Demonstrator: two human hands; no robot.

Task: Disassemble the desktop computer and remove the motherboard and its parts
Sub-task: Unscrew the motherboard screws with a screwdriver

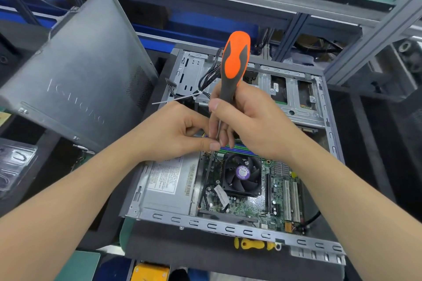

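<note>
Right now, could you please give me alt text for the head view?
The right hand holds an orange-and-grey screwdriver upright over an open computer case, while the left hand pinches its shaft. The motherboard and fan are exposed.

The screwdriver (235, 64) has a matt, rubbery-looking handle of orange and dark grey plastic and a bare metal shaft. The case (228, 228) is unpainted sheet metal with a dull sheen; the side panel (86, 70) is smoother grey metal, finely perforated in one patch. The power supply (169, 201) is pale metal under a paper label (170, 178). The motherboard (280, 189) is green, slightly glossy; its fan (242, 174) black plastic
</note>
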